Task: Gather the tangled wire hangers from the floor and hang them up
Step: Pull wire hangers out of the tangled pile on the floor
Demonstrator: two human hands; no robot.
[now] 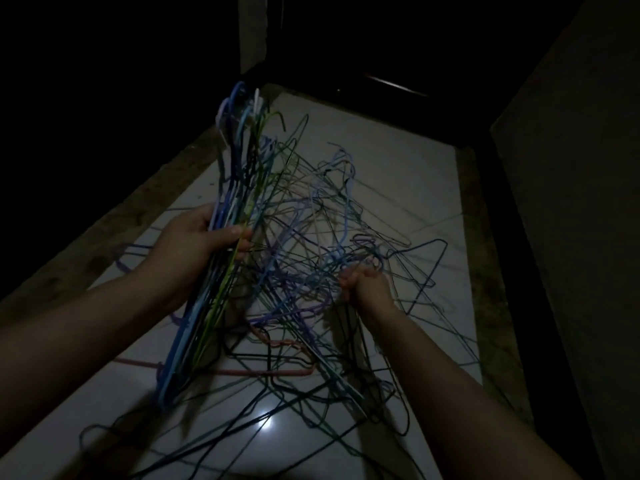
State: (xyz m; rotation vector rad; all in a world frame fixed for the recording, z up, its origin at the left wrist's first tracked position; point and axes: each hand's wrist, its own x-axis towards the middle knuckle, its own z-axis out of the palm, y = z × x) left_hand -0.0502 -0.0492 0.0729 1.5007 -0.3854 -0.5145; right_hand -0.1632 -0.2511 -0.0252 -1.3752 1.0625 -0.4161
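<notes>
My left hand [197, 244] grips a stacked bundle of wire hangers [239, 161] in blue, white and green, held upright with the hooks pointing up and away from me. To its right a tangled pile of wire hangers [311, 258] in purple, green, black and pink spreads over the pale tiled floor [398, 168]. My right hand [363, 285] is curled into the right side of the tangle, its fingers closed round thin wires there. The light is dim and single hangers are hard to tell apart.
A rough concrete ledge [114, 230] runs along the floor's left side and a dark strip [509, 271] along its right, beside a wall [571, 168]. A dark doorway [346, 46] lies at the far end. A bright light spot [265, 424] reflects on the near tiles.
</notes>
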